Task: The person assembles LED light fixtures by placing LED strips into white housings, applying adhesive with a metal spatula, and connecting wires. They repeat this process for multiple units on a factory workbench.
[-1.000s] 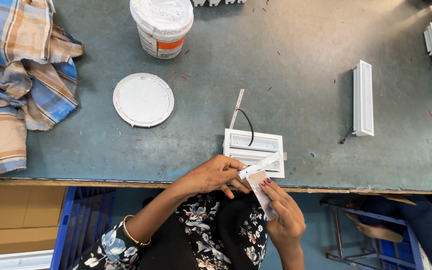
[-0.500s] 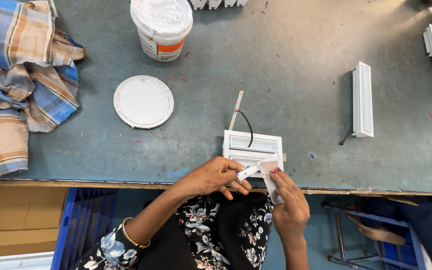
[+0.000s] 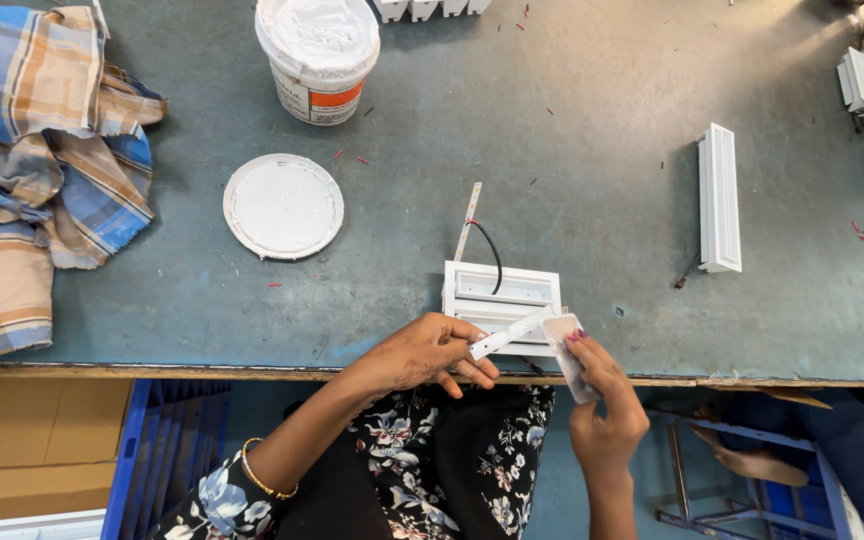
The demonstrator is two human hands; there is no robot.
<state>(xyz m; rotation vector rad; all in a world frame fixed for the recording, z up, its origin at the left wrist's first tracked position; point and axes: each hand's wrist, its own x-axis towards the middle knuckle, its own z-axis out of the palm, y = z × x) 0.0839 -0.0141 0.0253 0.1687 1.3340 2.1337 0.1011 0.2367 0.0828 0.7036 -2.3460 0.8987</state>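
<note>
We work at a worn grey-green table (image 3: 602, 120), seated at its near edge. Our left hand (image 3: 422, 352) pinches one end of a thin white strip (image 3: 510, 334), fingers closed on it; our right hand (image 3: 602, 400) holds a small pale pad (image 3: 564, 345) against the strip's other end, fingers folded around the pad. Just beyond both sets of fingers lies a white slatted frame (image 3: 502, 290), touching the strip's far side, with a black wire (image 3: 492, 255) and a second narrow strip (image 3: 468, 215) running away from it. Well beyond the left fingers sit a round white lid (image 3: 283, 205) and an open tub (image 3: 318, 55) of white paste; farther left lies a checked cloth (image 3: 42, 150). Well off beyond the right fingers rests a long white housing (image 3: 719, 198). We judge the strip is being prepared and is not yet fitted into the frame; whether paste is already on it we cannot tell.
</note>
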